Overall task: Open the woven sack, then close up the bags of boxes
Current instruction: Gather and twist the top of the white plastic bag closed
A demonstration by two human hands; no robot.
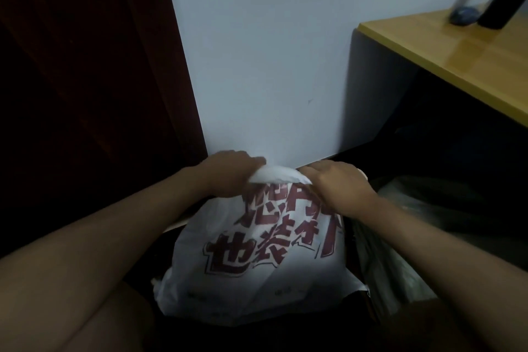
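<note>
Left hand (228, 174) and right hand (340, 183) grip the white bag (251, 280) top between them.

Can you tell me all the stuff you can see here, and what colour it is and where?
white plastic bag with red printed characters: one, white and red, low in the middle, top bunched up
clear crinkled plastic bag: one, see-through, right of the white bag
yellow wooden tabletop: one, yellow, upper right
blurry dark blue object: one, on the tabletop
white wall: one, behind the bags
dark red door: one, left
left hand: one, grip on the bag's top
right hand: one, grip on the bag's top
</note>
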